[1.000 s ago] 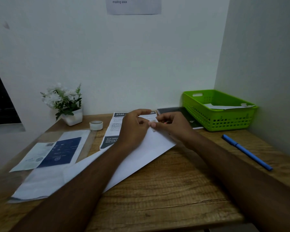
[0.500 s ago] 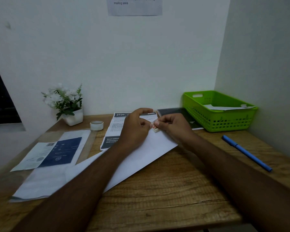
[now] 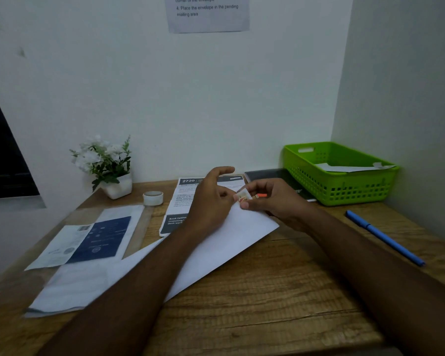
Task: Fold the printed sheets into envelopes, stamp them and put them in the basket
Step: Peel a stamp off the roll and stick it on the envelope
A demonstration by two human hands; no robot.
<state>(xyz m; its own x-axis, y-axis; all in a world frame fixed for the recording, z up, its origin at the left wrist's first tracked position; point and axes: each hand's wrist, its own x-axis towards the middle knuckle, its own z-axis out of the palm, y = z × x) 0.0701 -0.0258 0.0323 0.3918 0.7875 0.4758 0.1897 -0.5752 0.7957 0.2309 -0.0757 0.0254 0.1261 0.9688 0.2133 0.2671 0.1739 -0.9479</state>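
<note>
A white envelope (image 3: 224, 242) lies slanted on the wooden desk (image 3: 280, 299) in front of me. My right hand (image 3: 275, 199) pinches a small stamp (image 3: 242, 196) just above the envelope's far corner. My left hand (image 3: 211, 199) rests on the envelope beside the stamp, fingertips touching it, index finger raised. A printed sheet (image 3: 183, 201) with dark bands lies under my left hand. The green basket (image 3: 344, 191) stands at the back right with a white envelope (image 3: 350, 167) inside.
A blue pen (image 3: 383, 237) lies right of my forearm. A dark notebook (image 3: 275, 176) sits beside the basket. A tape roll (image 3: 153, 198), a potted white plant (image 3: 106, 165), a blue printed sheet (image 3: 88, 242) and white papers (image 3: 72, 286) occupy the left. Walls close the back and right.
The stamp has come up off the envelope corner in my right hand's pinch. My left index finger has lifted. The camera has tilted down slightly.
</note>
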